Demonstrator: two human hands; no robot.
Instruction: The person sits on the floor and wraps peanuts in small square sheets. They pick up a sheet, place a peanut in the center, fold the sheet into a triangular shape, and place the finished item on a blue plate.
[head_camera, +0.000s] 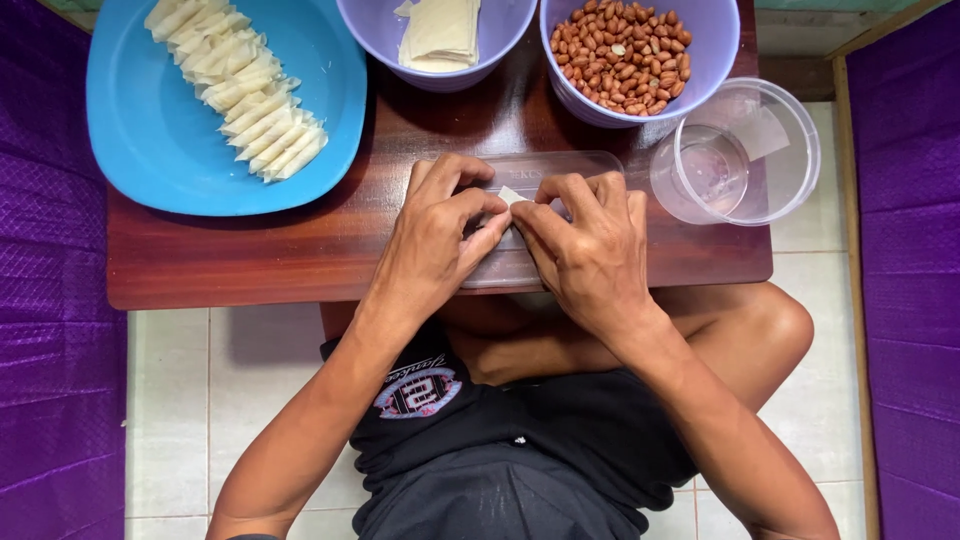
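Head view: my left hand (435, 235) and right hand (590, 245) pinch a small pastry wrapper (512, 196) between fingertips over the clear plastic lid (560, 165), keeping it flat for folding. Peanuts (625, 50) sit just beyond my right hand, folded pieces (240, 85) beyond my left.

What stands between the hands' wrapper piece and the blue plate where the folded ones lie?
Nothing visible. The wrapper is pinched by left hand and right hand; bare tabletop separates them from the blue plate.
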